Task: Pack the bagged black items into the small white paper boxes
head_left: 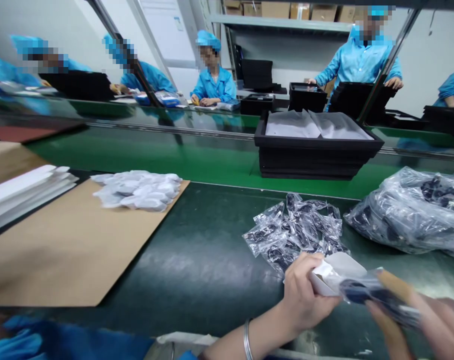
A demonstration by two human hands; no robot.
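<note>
My left hand (304, 295) is closed round the end of a small white box (334, 275) held just above the dark green bench. My right hand (418, 315), blurred at the lower right, pinches a clear bag with a black cable (365, 292) against the box's open end. Just beyond my hands lies a loose pile of similar clear bags with black cables (296, 232). A silver bangle (247, 340) sits on my left wrist.
A large clear sack of bagged cables (410, 212) lies at the right. A brown cardboard sheet (62, 250) carries white pouches (139, 190), with flat white boxes (20, 192) at the left. Stacked black trays (313, 160) stand on the green belt. Several people in blue work across it.
</note>
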